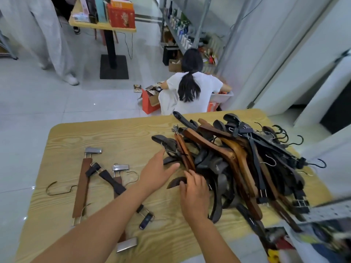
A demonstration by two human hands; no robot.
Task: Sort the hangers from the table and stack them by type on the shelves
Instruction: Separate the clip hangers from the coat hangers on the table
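A big heap of hangers (237, 162), brown wooden and dark plastic ones, covers the right half of the wooden table (117, 137). Three clip hangers lie apart on the left: a brown one (82, 188) with metal clips, a dark one (112, 180) and another under my left forearm. My left hand (157, 171) reaches to the heap's left edge, fingers spread, holding nothing. My right hand (193, 192) rests on the heap's near edge, fingertips curled onto a thin brown wooden clip hanger (185, 154) and a dark curved piece (175, 183); I cannot see a firm grip.
A person in white (191, 92) crouches on the floor just beyond the table's far edge, beside boxes. A metal shelf rack (182, 33) with bottles stands behind. Another table (106, 25) with boxes is at the back left. A perforated shelf edge (326, 213) sits at my right.
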